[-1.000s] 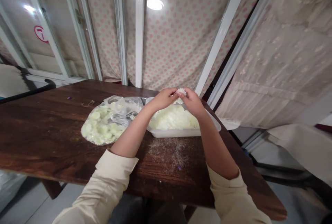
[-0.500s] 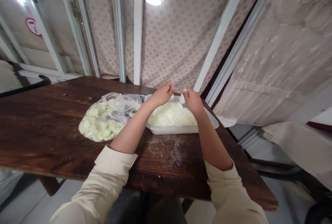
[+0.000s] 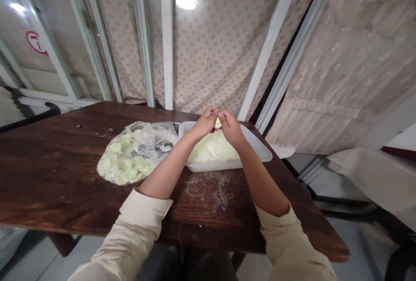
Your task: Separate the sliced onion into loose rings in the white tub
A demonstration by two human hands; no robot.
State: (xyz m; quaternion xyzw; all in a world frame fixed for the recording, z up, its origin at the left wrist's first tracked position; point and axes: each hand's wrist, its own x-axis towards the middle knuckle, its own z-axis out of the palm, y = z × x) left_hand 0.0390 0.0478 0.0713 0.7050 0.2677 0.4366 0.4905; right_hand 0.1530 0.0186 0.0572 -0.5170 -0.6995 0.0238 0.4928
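Observation:
My left hand (image 3: 207, 122) and my right hand (image 3: 229, 125) meet above a white plastic tray (image 3: 256, 146). Between their closed fingertips is a small pale green piece (image 3: 217, 122), pinched from both sides. In the tray lies a heap of pale, shredded-looking pieces (image 3: 214, 146). To the left, a clear plastic bag (image 3: 146, 135) holds many pale green round slices (image 3: 123, 157). My left forearm passes over the gap between bag and tray.
The dark wooden table (image 3: 58, 164) has white grains (image 3: 211, 187) scattered before the tray and a small purple bit (image 3: 222, 208) near them. A thin string loop (image 3: 104, 132) lies behind the bag. Dotted curtains (image 3: 214, 47) hang behind framed glass.
My hands have come together from being apart, and the fingertips now meet at one pale green piece. The view has shifted slightly.

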